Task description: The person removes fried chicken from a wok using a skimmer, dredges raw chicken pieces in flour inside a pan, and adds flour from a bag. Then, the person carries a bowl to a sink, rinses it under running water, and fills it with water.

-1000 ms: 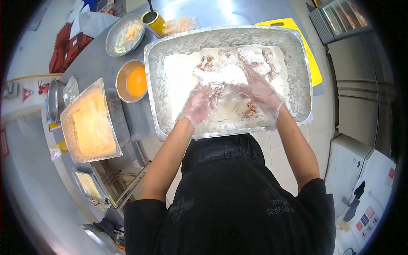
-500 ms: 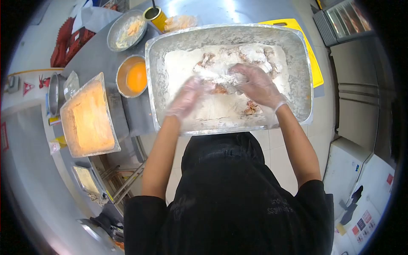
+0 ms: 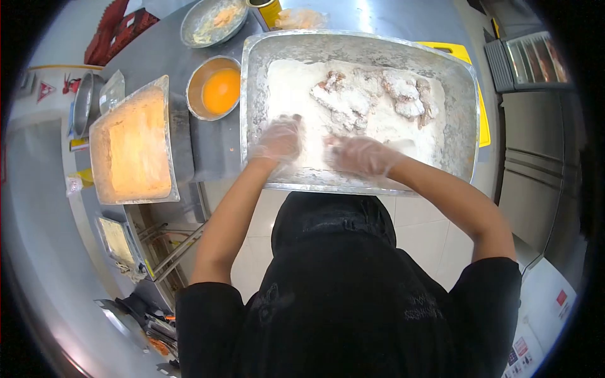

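Both my hands wear clear plastic gloves and are low in a big metal tub (image 3: 359, 188) of white flour (image 3: 290, 82). My left hand (image 3: 280, 140) lies at the left side of the flour, fingers stretched forward, holding no piece. To its right, my right hand (image 3: 365, 155) is pressed into the flour near the front wall, blurred, its fingers extended leftward with no piece in them. Beyond the hands, floured chicken pieces (image 3: 345, 104) lie in the middle, and more coated chicken (image 3: 405, 94) sits toward the right.
Left of the tub stand a bowl of orange liquid (image 3: 220, 91) and a deep tray of orange-yellow powder (image 3: 135, 151). Farther back are a bowl with pale batter-like remains (image 3: 214, 24) and a yellow can (image 3: 266, 14). A yellow board (image 3: 484, 129) sticks out under the tub's right side.
My hands have let go of the floured chicken and come down nearer to me into the flour. The chicken now lies toward the far side. The camera view has shifted slightly.
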Tool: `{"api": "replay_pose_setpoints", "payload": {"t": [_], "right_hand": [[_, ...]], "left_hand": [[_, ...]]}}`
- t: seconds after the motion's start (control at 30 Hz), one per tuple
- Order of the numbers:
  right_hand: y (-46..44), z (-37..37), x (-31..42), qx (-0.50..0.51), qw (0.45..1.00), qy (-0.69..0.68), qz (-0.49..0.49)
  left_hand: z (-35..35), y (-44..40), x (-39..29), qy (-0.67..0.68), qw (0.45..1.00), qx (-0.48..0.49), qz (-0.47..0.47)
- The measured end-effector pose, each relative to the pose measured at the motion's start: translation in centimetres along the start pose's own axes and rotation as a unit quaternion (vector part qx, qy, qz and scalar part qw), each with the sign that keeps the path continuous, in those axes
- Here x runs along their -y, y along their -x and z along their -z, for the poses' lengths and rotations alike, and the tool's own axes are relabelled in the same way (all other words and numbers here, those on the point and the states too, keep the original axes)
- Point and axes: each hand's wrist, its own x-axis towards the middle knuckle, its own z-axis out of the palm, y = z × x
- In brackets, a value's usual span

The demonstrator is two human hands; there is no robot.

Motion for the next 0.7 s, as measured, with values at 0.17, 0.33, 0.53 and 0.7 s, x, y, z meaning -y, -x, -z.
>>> {"api": "replay_pose_setpoints", "payload": {"t": [0.17,0.33,0.53,0.7], "right_hand": [[0.3,3.7,2.4,0.146,0.988,-0.016,-0.042],[-2.7,4.1,3.1,-0.037,0.985,-0.167,-0.007],[2.1,8.8,-0.3,-0.089,0.939,-0.275,-0.185],[3.9,10.6,-0.1,-0.120,0.932,-0.195,-0.282]], "left_hand": [[1.5,-1.5,-2.8,0.216,0.948,0.200,0.122],[3.4,-1.3,-1.7,0.487,0.840,0.139,0.194],[1.2,-2.1,2.0,0.317,0.920,-0.090,0.211],[1.6,-3.7,-3.0,0.336,0.927,0.106,0.128]]}}
